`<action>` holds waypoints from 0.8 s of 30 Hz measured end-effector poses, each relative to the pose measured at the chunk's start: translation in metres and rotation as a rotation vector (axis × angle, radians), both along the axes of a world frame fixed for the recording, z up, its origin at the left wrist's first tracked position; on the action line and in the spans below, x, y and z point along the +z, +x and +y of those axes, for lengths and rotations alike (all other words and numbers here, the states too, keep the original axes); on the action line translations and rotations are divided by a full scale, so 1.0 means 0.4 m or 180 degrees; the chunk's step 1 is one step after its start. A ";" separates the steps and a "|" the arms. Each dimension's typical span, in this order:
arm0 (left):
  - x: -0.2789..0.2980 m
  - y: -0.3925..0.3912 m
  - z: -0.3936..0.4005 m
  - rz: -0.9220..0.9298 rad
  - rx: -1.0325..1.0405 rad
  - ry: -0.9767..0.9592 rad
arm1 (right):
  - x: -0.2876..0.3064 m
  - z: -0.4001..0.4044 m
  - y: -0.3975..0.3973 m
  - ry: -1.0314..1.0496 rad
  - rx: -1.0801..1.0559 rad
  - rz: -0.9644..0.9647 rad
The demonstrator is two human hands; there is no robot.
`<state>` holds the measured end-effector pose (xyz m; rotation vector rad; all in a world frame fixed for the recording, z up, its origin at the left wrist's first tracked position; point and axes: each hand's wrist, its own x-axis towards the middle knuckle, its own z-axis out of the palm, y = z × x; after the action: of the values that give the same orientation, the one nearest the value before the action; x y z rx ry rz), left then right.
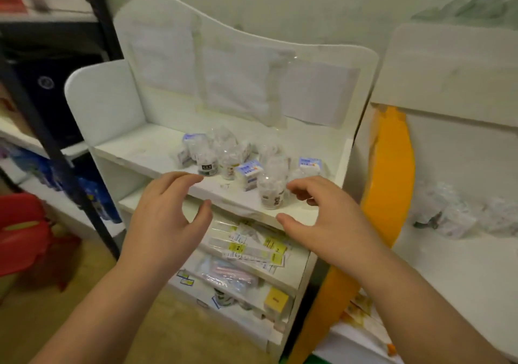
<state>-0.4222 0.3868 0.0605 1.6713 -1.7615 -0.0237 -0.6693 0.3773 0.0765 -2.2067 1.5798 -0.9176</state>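
Hovering low at the shelf (134, 150) front with left hand (165, 215) and right hand (325, 220), fingers apart, loosely bent, gripping nothing, likely set to gather from both sides. Aimed, seemingly, at the cup (271, 192) upright just beyond the right fingertips. Farther back, packets (248, 171) bunched mid-shelf, within easy reach.

Looking like a playroom or nursery storage corner: sitting just beyond the left hand (165, 223) and the right hand (322, 223), a low round-edged white shelf unit (140, 150), carrying small wrapped jars (271, 192) and boxes (248, 174); lying below the hands, labelled packets (252, 248) on lower shelves; standing left of the left hand, a red plastic chair (22, 231) and a black rack (47, 128); curving right of the right hand, an orange panel (392, 181)
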 end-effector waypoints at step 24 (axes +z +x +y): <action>-0.050 0.408 -0.644 -0.0518 -0.0326 0.0472 | -0.073 -0.555 0.392 0.0088 -0.0386 -0.0015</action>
<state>-0.2590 0.1292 0.0404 1.7268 -2.0092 -0.0680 -0.5125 0.1554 0.0473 -2.1081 1.7296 -0.9277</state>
